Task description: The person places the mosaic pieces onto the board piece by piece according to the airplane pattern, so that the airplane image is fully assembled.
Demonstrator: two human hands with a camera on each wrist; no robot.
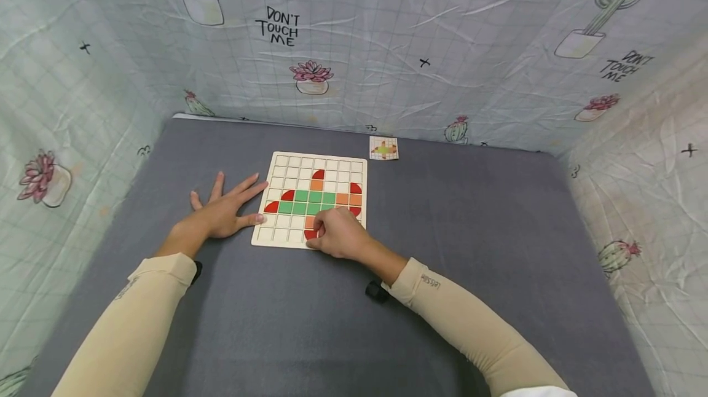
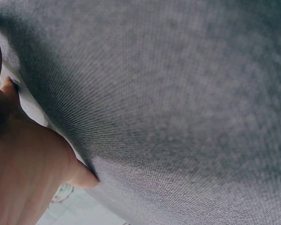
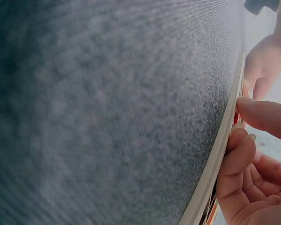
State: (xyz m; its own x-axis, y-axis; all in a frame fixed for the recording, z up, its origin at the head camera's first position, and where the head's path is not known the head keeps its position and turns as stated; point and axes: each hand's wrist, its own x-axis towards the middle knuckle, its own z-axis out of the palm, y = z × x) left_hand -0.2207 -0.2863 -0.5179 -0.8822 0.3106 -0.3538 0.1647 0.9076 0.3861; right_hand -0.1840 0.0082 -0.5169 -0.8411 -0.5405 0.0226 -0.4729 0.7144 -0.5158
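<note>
A cream wooden grid board (image 1: 282,221) holds green square tiles (image 1: 300,196), orange square tiles (image 1: 316,185) and red rounded tiles (image 1: 271,207). My left hand (image 1: 221,212) rests on the cloth with spread fingers, thumb and fingertips at the board's left edge. Its thumb also shows in the left wrist view. Over the board's lower part, my right hand (image 1: 343,234) pinches a red rounded tile (image 1: 311,235) in the lowest row, between thumb and curled fingers. Some cells lie hidden beneath that hand. In the right wrist view, a sliver of red tile (image 3: 236,118) appears between the fingertips.
A small pattern card (image 1: 384,148) lies behind the board's right corner, printed with a coloured grid figure. Grey cloth (image 1: 470,231) covers the table. Printed fabric walls (image 1: 365,71) stand at the back and both sides.
</note>
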